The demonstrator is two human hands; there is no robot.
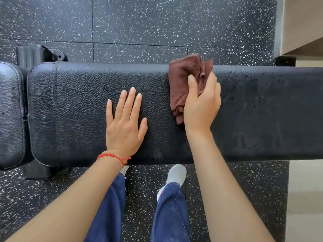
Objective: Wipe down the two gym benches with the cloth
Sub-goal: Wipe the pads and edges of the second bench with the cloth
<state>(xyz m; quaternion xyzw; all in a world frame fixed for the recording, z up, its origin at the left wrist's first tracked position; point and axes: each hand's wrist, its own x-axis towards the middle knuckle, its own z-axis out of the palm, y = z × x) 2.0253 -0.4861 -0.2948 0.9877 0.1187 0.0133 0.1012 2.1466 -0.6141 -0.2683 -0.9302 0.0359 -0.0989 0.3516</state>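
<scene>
The cloth (185, 84), bunched in the curled fingers (193, 86) of the right hand (201, 105), lies on the bench worktop (78, 102) just right of the flat, empty left hand (125, 123), mid-wipe, so next likely comes a firm sweep along the pad.

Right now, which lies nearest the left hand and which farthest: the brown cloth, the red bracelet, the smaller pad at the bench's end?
From the left hand:
1. Red bracelet, on its own wrist.
2. Brown cloth, to the right, gripped by the right hand.
3. Smaller pad, far left.
</scene>
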